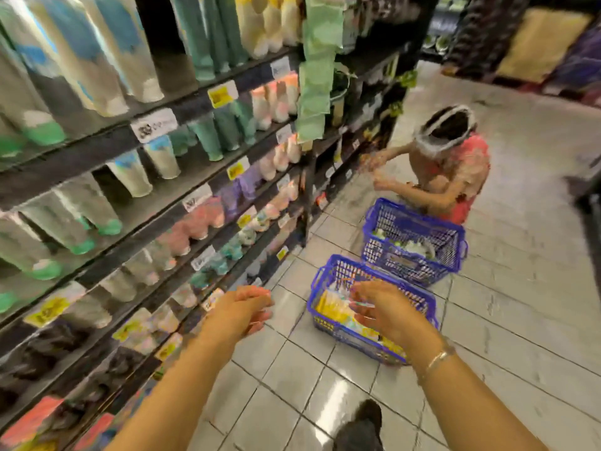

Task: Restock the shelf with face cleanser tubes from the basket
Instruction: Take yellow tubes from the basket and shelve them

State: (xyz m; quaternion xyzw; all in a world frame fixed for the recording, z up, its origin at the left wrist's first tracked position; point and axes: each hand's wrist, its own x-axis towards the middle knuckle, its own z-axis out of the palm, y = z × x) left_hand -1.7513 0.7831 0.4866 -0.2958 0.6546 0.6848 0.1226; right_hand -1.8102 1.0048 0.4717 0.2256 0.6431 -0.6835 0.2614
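Note:
A blue plastic basket stands on the tiled floor in front of me, holding yellow and white face cleanser tubes. My right hand hovers over the basket with fingers loosely curled and nothing gripped. My left hand hangs above the floor between the basket and the shelf, fingers loosely curled, holding nothing. The dark shelf on my left carries rows of upside-down tubes in white, green, pink and purple. The picture is blurred by motion.
A second blue basket with goods stands further back. Behind it a person in a pink top crouches at the lower shelves. Green packets hang from the shelf end. My dark shoe shows at the bottom.

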